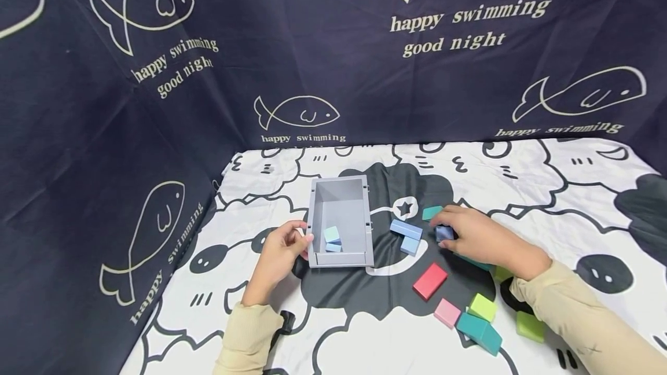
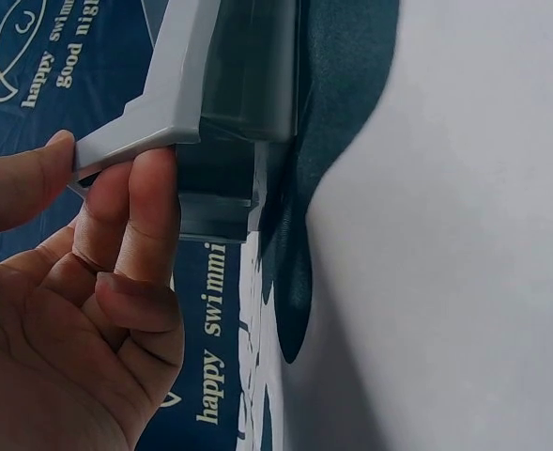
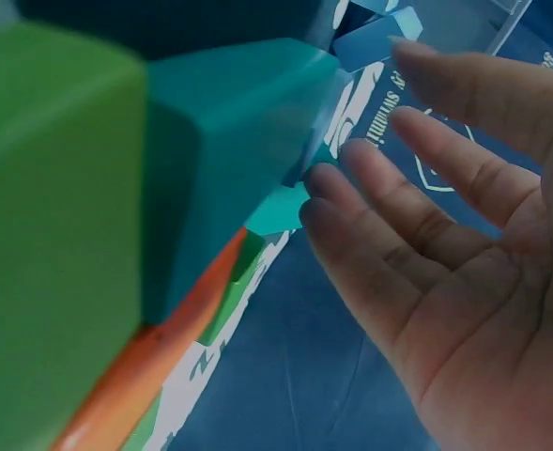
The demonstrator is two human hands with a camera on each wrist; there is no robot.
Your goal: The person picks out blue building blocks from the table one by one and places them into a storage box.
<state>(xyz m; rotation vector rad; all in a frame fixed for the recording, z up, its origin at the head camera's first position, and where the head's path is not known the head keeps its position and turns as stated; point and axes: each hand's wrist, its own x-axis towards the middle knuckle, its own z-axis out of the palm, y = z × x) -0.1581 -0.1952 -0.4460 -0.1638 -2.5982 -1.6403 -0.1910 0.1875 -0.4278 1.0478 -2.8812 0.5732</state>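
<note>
My left hand pinches the left rim of a grey open box between thumb and fingers; the left wrist view shows the thumb on the outer lip and two fingertips under it. Inside the box's near end lie a pale green block and small blue blocks. To the right, my right hand reaches over a dark blue block, its thumb and fingers spread on either side. In the right wrist view, the fingers stay nearly straight and apart, beside a large teal block that hides part of the scene.
Light blue blocks lie between box and right hand. Nearer are a red block, a pink block, a teal block and lime blocks. A teal block sits beyond the right fingers. Dark fish-print cloth hangs behind.
</note>
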